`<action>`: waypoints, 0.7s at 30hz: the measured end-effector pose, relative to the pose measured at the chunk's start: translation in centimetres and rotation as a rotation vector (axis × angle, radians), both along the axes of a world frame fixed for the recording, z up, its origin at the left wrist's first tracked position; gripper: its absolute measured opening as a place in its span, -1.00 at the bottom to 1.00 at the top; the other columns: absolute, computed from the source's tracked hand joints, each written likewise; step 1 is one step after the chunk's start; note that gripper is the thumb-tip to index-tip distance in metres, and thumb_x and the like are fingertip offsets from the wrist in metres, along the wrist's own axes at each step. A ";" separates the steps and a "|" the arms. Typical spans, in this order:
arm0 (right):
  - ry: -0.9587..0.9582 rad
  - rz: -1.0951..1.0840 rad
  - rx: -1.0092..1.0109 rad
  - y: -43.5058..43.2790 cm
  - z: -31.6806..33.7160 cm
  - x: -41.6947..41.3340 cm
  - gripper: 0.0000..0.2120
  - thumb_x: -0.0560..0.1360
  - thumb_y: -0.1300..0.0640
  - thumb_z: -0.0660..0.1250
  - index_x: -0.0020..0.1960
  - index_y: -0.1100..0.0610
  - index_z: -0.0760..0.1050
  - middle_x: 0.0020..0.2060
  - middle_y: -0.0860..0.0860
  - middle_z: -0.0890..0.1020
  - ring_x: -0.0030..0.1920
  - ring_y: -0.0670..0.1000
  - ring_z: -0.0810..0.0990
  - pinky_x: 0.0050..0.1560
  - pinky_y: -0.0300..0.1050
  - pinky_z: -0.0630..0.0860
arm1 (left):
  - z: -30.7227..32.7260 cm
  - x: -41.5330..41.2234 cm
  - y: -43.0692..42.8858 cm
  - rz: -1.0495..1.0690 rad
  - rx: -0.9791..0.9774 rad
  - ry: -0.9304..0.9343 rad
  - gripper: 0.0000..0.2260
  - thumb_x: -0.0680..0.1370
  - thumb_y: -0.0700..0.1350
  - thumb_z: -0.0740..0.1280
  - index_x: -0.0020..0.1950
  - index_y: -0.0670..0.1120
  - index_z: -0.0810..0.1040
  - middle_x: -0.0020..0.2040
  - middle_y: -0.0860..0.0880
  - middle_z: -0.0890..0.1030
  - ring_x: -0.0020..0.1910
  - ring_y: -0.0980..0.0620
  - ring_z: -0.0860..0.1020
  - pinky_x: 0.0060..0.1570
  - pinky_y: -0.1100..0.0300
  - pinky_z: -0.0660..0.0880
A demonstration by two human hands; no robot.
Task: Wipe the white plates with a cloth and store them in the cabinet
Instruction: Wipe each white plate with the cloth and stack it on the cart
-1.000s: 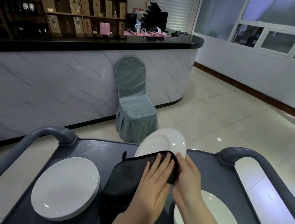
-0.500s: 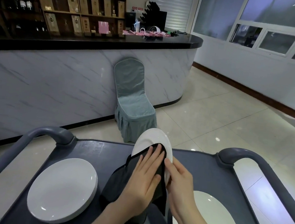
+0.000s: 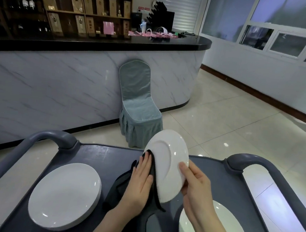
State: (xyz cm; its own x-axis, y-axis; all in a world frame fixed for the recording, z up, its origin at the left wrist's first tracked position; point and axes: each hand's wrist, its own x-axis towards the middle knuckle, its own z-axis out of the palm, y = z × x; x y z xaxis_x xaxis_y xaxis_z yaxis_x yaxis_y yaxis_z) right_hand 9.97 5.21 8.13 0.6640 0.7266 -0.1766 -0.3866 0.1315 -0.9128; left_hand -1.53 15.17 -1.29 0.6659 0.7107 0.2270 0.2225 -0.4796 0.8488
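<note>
Plate [image 3: 168, 163] now upright, underside visible

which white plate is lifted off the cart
The middle plate, tilted on edge in the right hand, cloth against it. The left plates and right plate lie flat on the cart.

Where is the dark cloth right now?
In the head view, the dark grey cloth sits low at centre, pressed by the left hand against the tilted round white plate that the right hand holds, above the grey cart top.
</note>
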 end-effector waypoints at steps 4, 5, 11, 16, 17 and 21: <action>0.013 -0.038 0.001 0.2 -0.4 0.3 -0.80 0.59 0.26 0.29 0.11 0.16 0.66 0.02 0.10 0.73 0.02 0.03 0.71 -0.14 -0.23 0.62 | 0.2 0.7 -3.0 -0.119 0.019 -0.019 -0.44 0.64 -0.10 0.03 0.55 0.26 -0.13 0.56 0.34 -0.11 0.56 0.25 -0.13 0.53 0.00 -0.18; 0.013 -0.036 -0.003 0.0 -0.7 0.1 -0.80 0.59 0.26 0.29 0.11 0.16 0.66 0.02 0.10 0.73 0.04 0.05 0.71 -0.12 -0.23 0.62 | 0.5 1.0 -3.0 -0.146 0.023 -0.031 -0.44 0.65 -0.09 0.02 0.55 0.29 -0.14 0.57 0.32 -0.10 0.56 0.24 -0.12 0.51 0.02 -0.18; 0.051 0.028 -0.018 -0.6 -1.9 -1.1 -0.79 0.58 0.24 0.30 0.14 0.16 0.67 0.04 0.10 0.73 0.03 0.05 0.71 -0.15 -0.21 0.60 | 1.5 1.2 1.1 -0.030 -0.079 -0.053 -0.55 0.64 0.01 -0.01 0.49 0.27 -0.07 0.54 0.31 -0.04 0.54 0.30 -0.07 0.56 -0.06 -0.07; 0.024 -0.017 0.051 0.0 -0.8 0.1 -0.80 0.59 0.24 0.29 0.13 0.16 0.66 0.03 0.09 0.73 -0.01 0.00 0.71 -0.17 -0.23 0.61 | -0.2 -0.2 -0.6 -0.009 -0.115 -0.033 -0.51 0.63 -0.02 0.00 0.52 0.25 -0.08 0.52 0.44 -0.10 0.55 0.27 -0.15 0.55 0.17 -0.18; 0.020 -0.032 0.050 0.2 -0.9 0.1 -0.80 0.59 0.25 0.29 0.11 0.15 0.67 0.02 0.09 0.73 0.00 0.00 0.71 -0.16 -0.22 0.62 | -0.1 -0.1 -1.6 -0.040 -0.123 -0.035 -0.49 0.63 -0.02 0.00 0.51 0.32 -0.09 0.50 0.47 -0.09 0.54 0.29 -0.14 0.52 0.23 -0.20; 0.035 -0.054 0.024 0.0 -1.7 -0.4 -0.78 0.60 0.26 0.27 0.04 0.10 0.69 -0.02 0.10 0.74 0.00 0.05 0.72 -0.14 -0.21 0.63 | 1.1 1.3 -3.7 -0.160 -0.139 -0.096 -0.49 0.62 0.03 0.00 0.52 0.38 -0.05 0.55 0.37 0.00 0.54 0.29 -0.06 0.48 0.11 -0.10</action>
State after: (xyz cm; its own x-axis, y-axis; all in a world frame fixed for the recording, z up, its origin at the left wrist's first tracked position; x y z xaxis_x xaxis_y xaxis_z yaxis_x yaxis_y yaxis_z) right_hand 9.59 5.26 6.42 0.6957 0.6945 -0.1833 -0.4104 0.1749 -0.8950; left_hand -0.27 11.45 -0.20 0.7524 0.6269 0.2025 0.0680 -0.3796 0.9226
